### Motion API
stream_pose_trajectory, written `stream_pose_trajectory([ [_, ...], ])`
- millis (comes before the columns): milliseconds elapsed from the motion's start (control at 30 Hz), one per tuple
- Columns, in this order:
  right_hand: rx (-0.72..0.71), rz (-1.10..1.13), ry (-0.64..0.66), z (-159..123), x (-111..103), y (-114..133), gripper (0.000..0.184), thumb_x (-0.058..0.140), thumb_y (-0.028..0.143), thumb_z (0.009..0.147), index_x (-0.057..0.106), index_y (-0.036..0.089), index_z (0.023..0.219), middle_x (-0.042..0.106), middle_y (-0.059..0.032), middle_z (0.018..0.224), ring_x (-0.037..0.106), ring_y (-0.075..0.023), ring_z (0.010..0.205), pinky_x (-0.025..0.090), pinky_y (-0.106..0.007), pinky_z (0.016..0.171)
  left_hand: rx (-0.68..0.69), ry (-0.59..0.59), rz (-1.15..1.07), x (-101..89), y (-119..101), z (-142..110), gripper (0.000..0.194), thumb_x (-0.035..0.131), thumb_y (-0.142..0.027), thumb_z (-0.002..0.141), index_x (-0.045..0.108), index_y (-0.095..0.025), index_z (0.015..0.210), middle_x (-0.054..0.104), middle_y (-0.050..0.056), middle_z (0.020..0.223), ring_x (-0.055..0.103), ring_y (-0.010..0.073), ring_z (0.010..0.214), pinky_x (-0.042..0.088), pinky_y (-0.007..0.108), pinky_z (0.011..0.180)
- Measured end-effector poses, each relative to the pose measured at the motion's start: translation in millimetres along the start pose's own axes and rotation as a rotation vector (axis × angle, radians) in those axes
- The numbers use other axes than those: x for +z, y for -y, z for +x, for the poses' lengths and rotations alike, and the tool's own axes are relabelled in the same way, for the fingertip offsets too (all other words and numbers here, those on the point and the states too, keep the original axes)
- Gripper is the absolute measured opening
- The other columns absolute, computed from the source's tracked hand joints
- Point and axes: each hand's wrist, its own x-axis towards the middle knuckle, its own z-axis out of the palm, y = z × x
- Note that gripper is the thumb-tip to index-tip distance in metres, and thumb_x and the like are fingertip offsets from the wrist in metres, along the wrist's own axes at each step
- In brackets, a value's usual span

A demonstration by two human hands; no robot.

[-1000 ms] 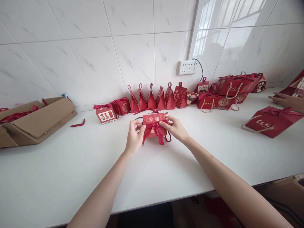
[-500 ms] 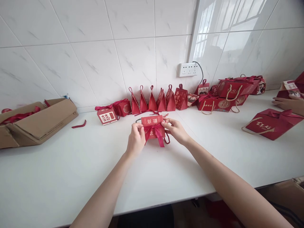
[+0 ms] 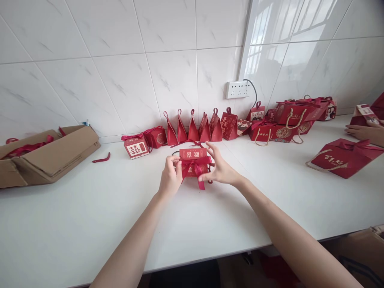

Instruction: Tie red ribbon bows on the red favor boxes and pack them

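A small red gift box (image 3: 191,154) with gold lettering stands on the white table straight ahead, a magenta ribbon bow (image 3: 196,162) tied across its front. My left hand (image 3: 171,172) pinches the box and ribbon at the left side between thumb and fingers. On the right side, my right hand (image 3: 221,169) is spread, its thumb in front of the ribbon's hanging tail and its fingers up by the top right corner. Whether that thumb touches the ribbon I cannot tell. A dark red cord handle (image 3: 210,176) shows partly behind my right hand.
Several pointed red boxes (image 3: 192,130) line the tiled wall, beside a box with a white label (image 3: 136,148). An open cardboard box (image 3: 69,152) is at left, near a loose ribbon strip (image 3: 102,158). Red bag-like boxes (image 3: 333,158) and another person's hand (image 3: 364,132) are at right.
My right hand has let go of the box's upper right corner; its fingers have spread and its thumb has moved down and left over the bow. My left hand keeps its hold.
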Motion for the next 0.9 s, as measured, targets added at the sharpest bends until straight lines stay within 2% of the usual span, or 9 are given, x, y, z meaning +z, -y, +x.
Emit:
stream_pose_trajectory([
  [67,-0.048,-0.093,0.057,-1.5,-0.2,-0.3,0.109,0.081,0.031,0.056,0.015,0.026,0.142,0.021,-0.0156,0.146,0.024,-0.0322,0.137,0.030,-0.054,0.108,-0.030,0.005,-0.038,-0.1,-1.5,0.3,0.016,0.043,-0.032,0.086,0.043,-0.021,0.098,0.057,0.003,0.081,0.059,0.0143,0.073,0.046,0.025,0.062],
  [167,-0.030,-0.121,0.052,-2.1,0.7,-2.6,0.106,0.076,0.028,0.061,0.011,0.027,0.145,0.026,-0.0162,0.143,0.035,-0.0340,0.130,0.040,-0.056,0.100,-0.175,-0.001,-0.145,-0.4,-8.1,1.0,0.025,0.049,-0.038,0.085,0.045,-0.021,0.102,0.058,0.002,0.079,0.058,0.0145,0.075,0.047,0.025,0.065],
  [300,-0.050,-0.178,0.026,-1.3,1.1,-5.1,0.106,0.076,0.026,0.061,0.012,0.025,0.146,0.031,-0.0173,0.139,0.037,-0.0349,0.128,0.039,-0.056,0.099,-0.396,0.011,-0.249,-0.8,-16.0,3.1,0.032,0.055,-0.049,0.081,0.053,-0.018,0.085,0.059,0.003,0.080,0.056,0.0147,0.072,0.045,0.024,0.062],
  [400,-0.087,-0.208,0.013,-1.0,0.6,-5.2,0.105,0.076,0.025,0.061,0.013,0.024,0.145,0.033,-0.0171,0.137,0.035,-0.0339,0.129,0.035,-0.055,0.104,-0.408,-0.011,-0.268,-0.7,-18.1,4.2,0.030,0.057,-0.046,0.081,0.052,-0.018,0.075,0.057,0.001,0.072,0.054,0.0133,0.068,0.044,0.024,0.062],
  [500,-0.072,-0.193,0.018,-1.0,0.7,-4.2,0.104,0.075,0.027,0.062,0.013,0.025,0.144,0.031,-0.0169,0.138,0.034,-0.0335,0.130,0.039,-0.053,0.101,-0.208,-0.061,-0.227,-0.9,-21.1,2.6,0.022,0.055,-0.039,0.084,0.052,-0.019,0.076,0.057,0.001,0.075,0.056,0.0136,0.072,0.047,0.025,0.068],
  [633,-0.081,-0.151,0.023,-0.9,2.1,-4.5,0.101,0.073,0.028,0.063,0.013,0.025,0.144,0.030,-0.0167,0.139,0.037,-0.0335,0.127,0.044,-0.052,0.096,0.357,-0.003,0.020,-0.1,-27.1,-3.6,0.010,0.058,-0.026,0.085,0.055,-0.020,0.077,0.060,0.002,0.080,0.059,0.0144,0.078,0.050,0.028,0.073],
  [700,-0.095,-0.149,0.028,-0.9,2.7,-5.4,0.100,0.073,0.028,0.063,0.014,0.026,0.144,0.029,-0.0168,0.141,0.037,-0.0339,0.127,0.045,-0.053,0.094,0.558,0.063,0.113,1.3,-28.6,-6.3,0.005,0.057,-0.019,0.085,0.058,-0.021,0.080,0.063,0.002,0.080,0.060,0.0137,0.076,0.050,0.027,0.072],
  [767,-0.097,-0.147,0.034,-1.1,3.0,-6.0,0.100,0.072,0.027,0.062,0.014,0.026,0.144,0.028,-0.0163,0.142,0.036,-0.0334,0.128,0.045,-0.052,0.094,0.643,0.075,0.147,2.5,-28.7,-7.5,0.008,0.056,-0.015,0.086,0.059,-0.022,0.084,0.064,0.001,0.079,0.061,0.0127,0.074,0.050,0.026,0.071],
  [900,-0.094,-0.157,0.028,-1.8,2.9,-6.6,0.100,0.071,0.024,0.062,0.014,0.022,0.144,0.029,-0.0172,0.140,0.034,-0.0318,0.130,0.044,-0.049,0.097,0.686,0.063,0.171,1.7,-27.5,-6.7,0.009,0.056,-0.014,0.086,0.060,-0.022,0.084,0.065,0.000,0.078,0.060,0.0114,0.068,0.050,0.024,0.067],
])
